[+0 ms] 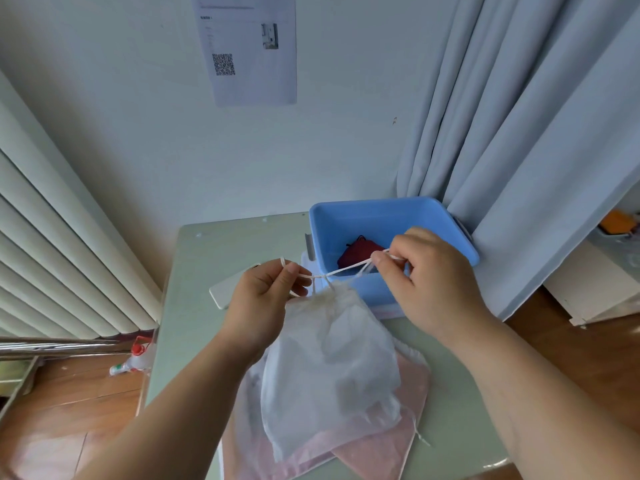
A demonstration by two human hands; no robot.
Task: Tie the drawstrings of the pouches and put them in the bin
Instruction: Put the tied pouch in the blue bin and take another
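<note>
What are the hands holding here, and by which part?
Both hands hold the white pouch by its drawstrings: the left hand pinches one end, the right hand the other, stretched apart above the gathered mouth.

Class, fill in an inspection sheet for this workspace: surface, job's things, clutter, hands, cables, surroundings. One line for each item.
Surface: pale green tabletop.
Job's things: white translucent fabric pouch, neck gathered, its white drawstring pulled taut; pink fabric pouches flat beneath it; blue plastic bin holding a dark red pouch.
Clutter: flat white rectangular object near the table's left edge.
Hands: left hand and right hand each pinch the drawstring.
Cables: nothing seen.
Surroundings: printed paper sheet on wall, pale blue curtain, ribbed white radiator, red-capped bottle on wooden floor.
</note>
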